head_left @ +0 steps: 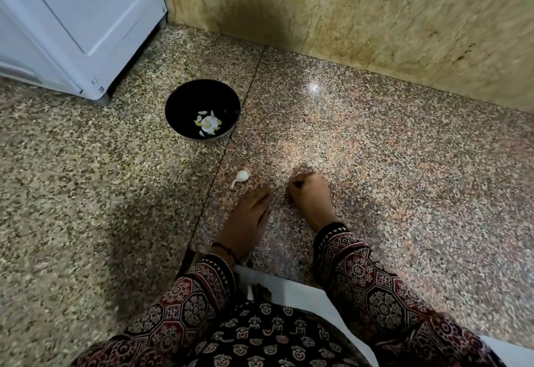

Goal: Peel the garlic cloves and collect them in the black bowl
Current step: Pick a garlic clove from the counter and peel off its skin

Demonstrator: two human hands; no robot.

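Observation:
A black bowl (185,100) stands on the speckled stone floor, with several pale peeled garlic pieces (208,123) lying at its bottom. One unpeeled garlic clove (242,176) with a papery tail lies on the floor between the bowl and my hands. My left hand (248,216) rests just below and right of that clove, fingers stretched out, nothing in it. My right hand (310,193) is curled into a fist, knuckles down on the floor. I see nothing inside the fist. Both wrists wear patterned sleeves.
A white appliance (72,19) stands at the back left, close behind the bowl. A beige tiled wall (346,14) closes off the back. A white edge (289,288) shows by my lap. Speckled floor (404,164) stretches to the right.

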